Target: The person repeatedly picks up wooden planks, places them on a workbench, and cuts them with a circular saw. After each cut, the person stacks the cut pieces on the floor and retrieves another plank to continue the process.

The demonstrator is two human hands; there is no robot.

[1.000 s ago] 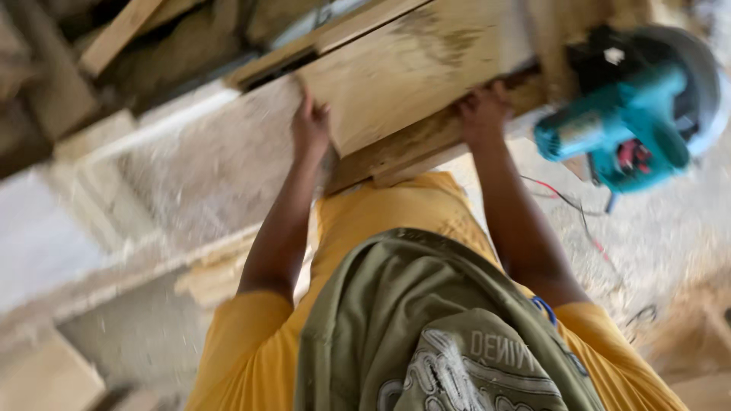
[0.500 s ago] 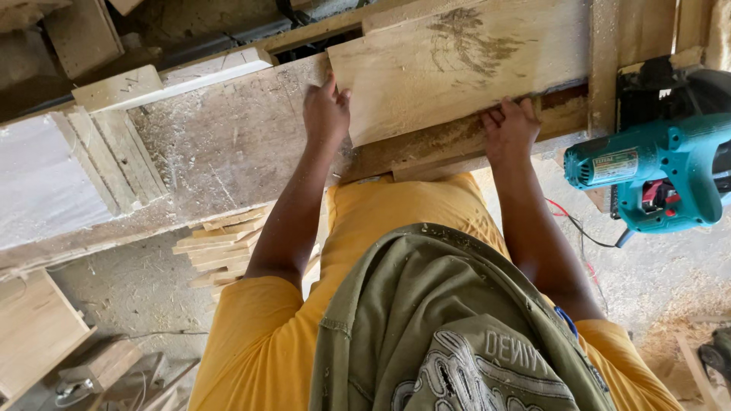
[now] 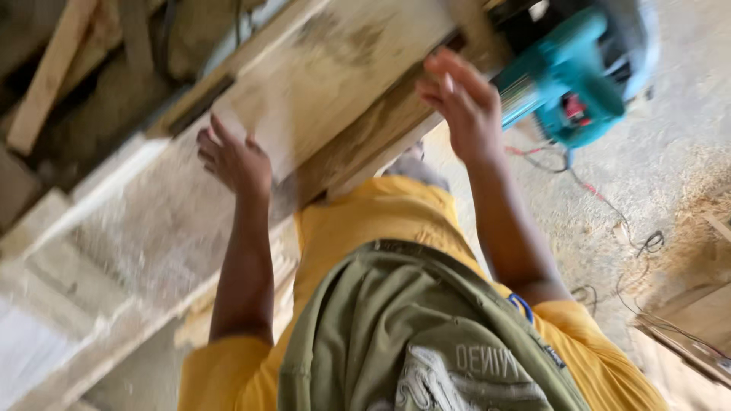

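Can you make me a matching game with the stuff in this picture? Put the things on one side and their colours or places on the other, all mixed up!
Things:
1. power saw
2. wooden board
3. left hand
4. thin cable

Colours and places:
A. lying flat on the pale board's near-left end
B. teal, at the top right
C. trailing over the sawdusty floor
D. pale, with a dark stain, on the workbench

Right pairs: 1-B, 2-D, 3-A, 4-C.
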